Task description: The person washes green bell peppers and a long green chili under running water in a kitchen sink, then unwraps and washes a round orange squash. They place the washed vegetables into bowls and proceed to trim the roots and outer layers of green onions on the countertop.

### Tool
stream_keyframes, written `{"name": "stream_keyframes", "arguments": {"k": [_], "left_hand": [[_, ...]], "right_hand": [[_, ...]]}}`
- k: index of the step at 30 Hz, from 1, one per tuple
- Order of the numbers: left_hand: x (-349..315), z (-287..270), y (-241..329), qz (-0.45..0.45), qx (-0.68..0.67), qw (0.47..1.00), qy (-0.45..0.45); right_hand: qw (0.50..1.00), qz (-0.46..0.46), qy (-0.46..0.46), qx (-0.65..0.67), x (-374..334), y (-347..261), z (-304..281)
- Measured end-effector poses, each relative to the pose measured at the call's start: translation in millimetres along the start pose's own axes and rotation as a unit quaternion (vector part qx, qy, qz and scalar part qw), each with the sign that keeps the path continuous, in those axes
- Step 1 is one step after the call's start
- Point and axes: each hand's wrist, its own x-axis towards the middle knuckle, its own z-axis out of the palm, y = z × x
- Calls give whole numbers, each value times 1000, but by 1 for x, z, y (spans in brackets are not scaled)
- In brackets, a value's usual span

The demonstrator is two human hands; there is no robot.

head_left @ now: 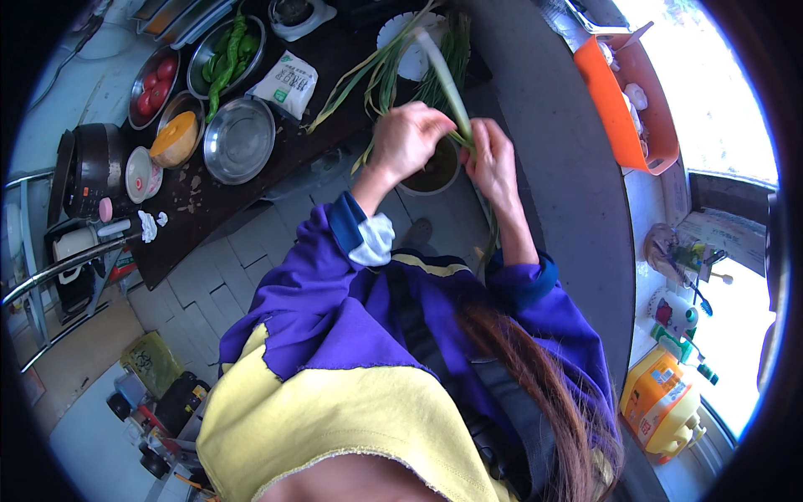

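A long green onion (443, 79) rises between my hands, its pale white stalk pointing away from me and its green part hanging below. My right hand (492, 163) is closed around the green part, just under the white stalk. Close beside it, my left hand (408, 144) pinches at the onion's leaves with thumb and fingers. Under my hands is a round bucket (432, 177), partly covered by them; its contents are dark and unclear. More long green onion leaves (381, 79) lie on the dark table ahead, next to a white plate (414, 60).
On the table's left stand bowls of tomatoes (154, 90) and green peppers (227, 63), a cut pumpkin (176, 140), a steel basin (239, 140), a white packet (287, 84) and a rice cooker (94, 171). An orange basket (615, 117) and yellow jug (661, 402) stand by the window.
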Motion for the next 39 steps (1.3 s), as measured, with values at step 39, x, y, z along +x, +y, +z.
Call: {"name": "stream_keyframes", "arguments": {"k": [39], "left_hand": [[-61, 29, 5, -181, -431, 831, -301]], "right_hand": [[907, -248, 140, 310, 16, -25, -8]]}}
